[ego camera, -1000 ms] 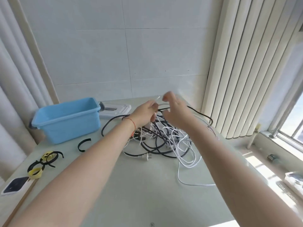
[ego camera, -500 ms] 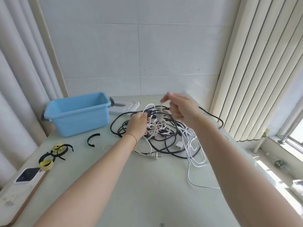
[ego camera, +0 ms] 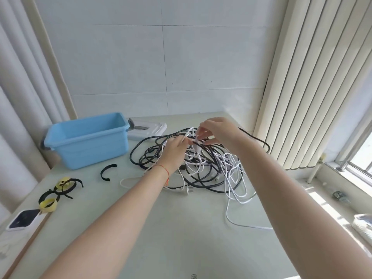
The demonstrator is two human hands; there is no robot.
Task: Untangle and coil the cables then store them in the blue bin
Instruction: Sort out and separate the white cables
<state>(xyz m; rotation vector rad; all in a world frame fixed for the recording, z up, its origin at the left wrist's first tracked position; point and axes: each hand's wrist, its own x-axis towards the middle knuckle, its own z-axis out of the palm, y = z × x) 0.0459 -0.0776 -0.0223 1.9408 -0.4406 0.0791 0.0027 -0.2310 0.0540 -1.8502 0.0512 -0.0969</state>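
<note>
Both hands lowered onto cable tangle (ego camera: pixel 201 164), left hand (ego camera: pixel 175 152) and right hand (ego camera: pixel 219 131) pinching white cable (ego camera: pixel 196 144)

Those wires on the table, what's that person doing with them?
A person is sorting out a tangle of black and white cables on the table. The right hand pinches a white cable at the top of the pile, and the left hand is in the tangle just beside it, fingers on the white strands. Nothing is coiled yet. The blue bin stands to the left, with no cables showing in it. Black and yellow straps lie nearer the table's left edge.
</note>
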